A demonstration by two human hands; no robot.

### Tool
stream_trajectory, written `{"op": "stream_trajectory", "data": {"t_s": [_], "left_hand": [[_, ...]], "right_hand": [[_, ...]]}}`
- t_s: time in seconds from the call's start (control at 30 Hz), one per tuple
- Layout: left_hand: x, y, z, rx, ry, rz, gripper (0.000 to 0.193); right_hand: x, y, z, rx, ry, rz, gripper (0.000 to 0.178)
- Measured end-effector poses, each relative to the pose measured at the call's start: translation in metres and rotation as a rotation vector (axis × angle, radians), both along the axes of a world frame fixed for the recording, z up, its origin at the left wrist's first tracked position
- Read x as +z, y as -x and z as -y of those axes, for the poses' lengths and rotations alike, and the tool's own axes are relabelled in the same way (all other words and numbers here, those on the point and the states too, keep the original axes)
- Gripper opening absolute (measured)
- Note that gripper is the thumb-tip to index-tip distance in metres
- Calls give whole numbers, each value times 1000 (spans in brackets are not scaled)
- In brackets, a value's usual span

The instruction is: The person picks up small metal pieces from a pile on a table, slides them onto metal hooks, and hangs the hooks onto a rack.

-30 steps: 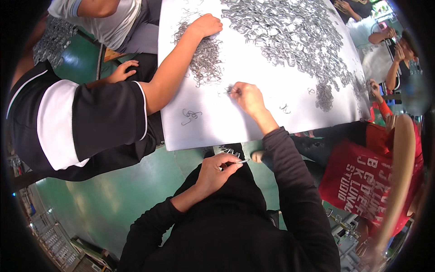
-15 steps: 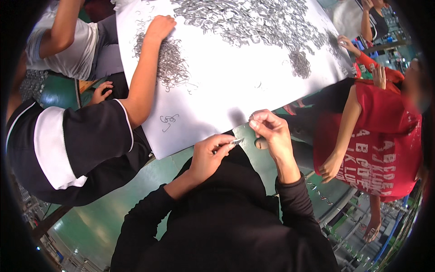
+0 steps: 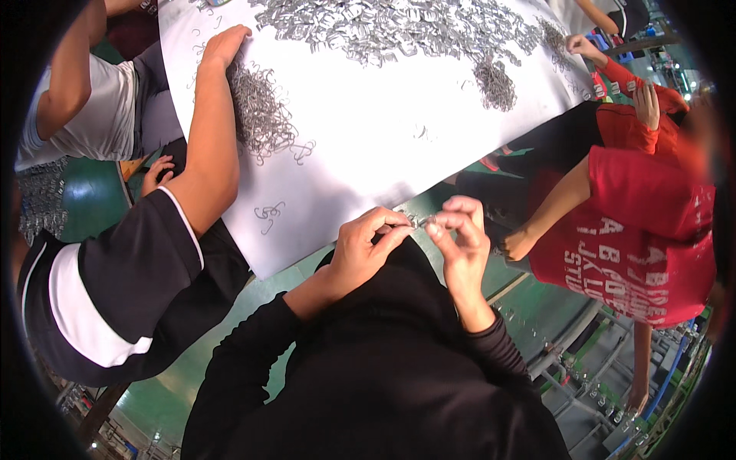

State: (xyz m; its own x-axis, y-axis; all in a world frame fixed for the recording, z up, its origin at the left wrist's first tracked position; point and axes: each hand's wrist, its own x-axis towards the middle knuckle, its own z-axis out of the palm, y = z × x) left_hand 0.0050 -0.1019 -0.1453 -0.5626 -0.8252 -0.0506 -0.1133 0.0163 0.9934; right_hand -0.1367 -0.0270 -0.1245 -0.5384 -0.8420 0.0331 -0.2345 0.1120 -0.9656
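Observation:
In front of my body, just off the table's near edge, both hands meet. My left hand is closed, its thumb and forefinger pinching a small metal piece that pokes out past the fingertips. My right hand comes up to that piece from the right, thumb and forefinger pinched together and the other fingers curled. Whatever sits in its fingertips is too small to make out. Closest on the white table lie a few loose wire hooks, to the left of my hands.
A wide heap of flat metal pieces covers the table's far part. Wire hooks pile up at left, and a smaller heap at right. A co-worker's arm reaches over the left edge; a person in a red shirt is at right.
My right hand has come left and slightly down, so its fingertips now meet the piece in my left hand. The table has shifted left and up in view.

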Motion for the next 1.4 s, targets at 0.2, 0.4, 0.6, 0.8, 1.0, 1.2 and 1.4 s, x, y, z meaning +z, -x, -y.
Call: {"op": "stream_trajectory", "data": {"t_s": [0.2, 0.4, 0.6, 0.8, 1.0, 1.2, 1.4], "left_hand": [[-65, 49, 129, 190, 478, 245, 14], [-106, 111, 248, 86, 849, 734, 25], [-85, 112, 254, -9, 475, 859, 28], [-55, 72, 161, 3, -216, 205, 22], [11, 59, 49, 74, -399, 49, 11], [41, 47, 18, 66, -540, -74, 11], [31, 22, 2, 100, -201, 25, 10]], "right_hand": [[6, 14, -3, 6, 31, -9, 10], [-1, 28, -8, 39, -70, 274, 4], [-7, 36, -7, 80, -83, 373, 3], [-12, 37, -6, 96, -46, 442, 5], [-20, 33, 1, 27, 95, 695, 11], [-16, 21, 5, 61, 171, 775, 14], [-13, 15, -2, 141, -28, 745, 14]]}}
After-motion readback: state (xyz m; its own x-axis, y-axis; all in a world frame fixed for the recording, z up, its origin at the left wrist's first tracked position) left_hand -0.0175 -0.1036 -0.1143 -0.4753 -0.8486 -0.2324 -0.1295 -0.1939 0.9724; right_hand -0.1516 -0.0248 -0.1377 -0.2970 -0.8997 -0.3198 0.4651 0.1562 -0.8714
